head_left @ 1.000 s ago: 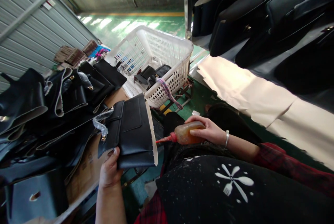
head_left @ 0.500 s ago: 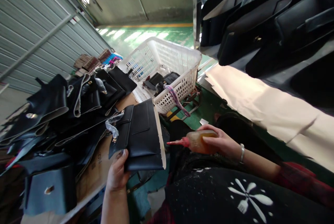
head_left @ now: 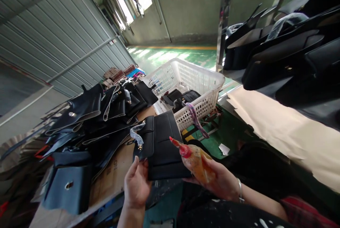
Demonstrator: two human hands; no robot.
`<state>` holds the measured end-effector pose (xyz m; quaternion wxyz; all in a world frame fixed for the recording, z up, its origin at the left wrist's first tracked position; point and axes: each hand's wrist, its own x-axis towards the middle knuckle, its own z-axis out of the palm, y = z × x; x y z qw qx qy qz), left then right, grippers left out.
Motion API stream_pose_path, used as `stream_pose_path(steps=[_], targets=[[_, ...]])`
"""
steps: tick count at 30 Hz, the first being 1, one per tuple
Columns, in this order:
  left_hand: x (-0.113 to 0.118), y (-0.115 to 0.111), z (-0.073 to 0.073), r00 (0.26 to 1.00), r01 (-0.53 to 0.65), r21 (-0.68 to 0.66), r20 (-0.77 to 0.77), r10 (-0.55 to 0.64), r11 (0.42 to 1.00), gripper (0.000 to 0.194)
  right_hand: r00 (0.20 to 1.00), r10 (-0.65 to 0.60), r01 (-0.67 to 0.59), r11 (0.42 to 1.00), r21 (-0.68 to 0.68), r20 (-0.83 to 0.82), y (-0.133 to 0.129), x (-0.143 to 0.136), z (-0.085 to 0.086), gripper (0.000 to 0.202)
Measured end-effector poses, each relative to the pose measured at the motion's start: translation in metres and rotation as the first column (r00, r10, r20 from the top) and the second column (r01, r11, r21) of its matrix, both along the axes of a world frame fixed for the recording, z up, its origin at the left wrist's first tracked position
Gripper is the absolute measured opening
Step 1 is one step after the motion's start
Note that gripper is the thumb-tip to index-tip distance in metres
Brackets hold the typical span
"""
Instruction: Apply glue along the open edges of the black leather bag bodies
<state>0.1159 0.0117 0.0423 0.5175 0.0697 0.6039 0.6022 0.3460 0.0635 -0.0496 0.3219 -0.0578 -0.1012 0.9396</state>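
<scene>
A black leather bag piece (head_left: 166, 143) with a plastic-wrapped handle lies tilted in front of me. My left hand (head_left: 137, 182) is at its lower left edge, thumb raised in front and fingers partly behind it. In my right hand (head_left: 221, 180) is a squeeze bottle of amber liquid (head_left: 198, 162), its red nozzle pointing up and left across the piece's right side. Fingers of my right hand also reach the piece's lower right corner, partly hidden by the bottle.
Black bag pieces (head_left: 79, 111) are heaped on a cardboard-covered table (head_left: 113, 175) at left. Beyond stands a white plastic basket (head_left: 196, 75) holding dark items. More black bags (head_left: 276, 61) hang over a rack at right, above beige sheeting (head_left: 265, 121).
The view has shifted, so the surroundings appear lower and further right. The bottle has come over the piece's right side, its nozzle tipped upward, and my left thumb has lifted.
</scene>
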Motion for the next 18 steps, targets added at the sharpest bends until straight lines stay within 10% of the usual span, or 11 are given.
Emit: stream_pose_path(steps=[4,7,9,13,18], targets=[[-0.013,-0.018,0.001,0.962,0.226,-0.028,-0.151,-0.227,0.974,0.035,0.999,-0.044,0.044,0.999,0.001,-0.004,0.004,-0.010,0.007,0.039],[-0.042,-0.032,0.013,0.712,0.439,-0.302,-0.457,-0.533,0.846,0.045,0.997,-0.083,0.083,0.996,0.009,0.002,0.007,-0.014,0.016,0.038],[-0.065,-0.030,0.025,0.613,0.327,-0.409,-0.594,-0.521,0.852,0.058,0.996,-0.089,0.089,0.996,-0.006,0.005,0.008,-0.014,0.019,0.037],[-0.093,0.013,0.039,0.737,-0.045,-0.110,-0.675,-0.041,0.993,0.055,0.994,-0.099,0.102,0.993,-0.062,0.052,0.008,-0.011,0.021,0.037],[-0.091,0.082,0.024,0.937,0.030,-0.176,-0.337,-0.089,0.984,0.010,0.992,-0.104,0.107,0.993,-0.040,0.078,0.009,-0.009,0.021,0.038]])
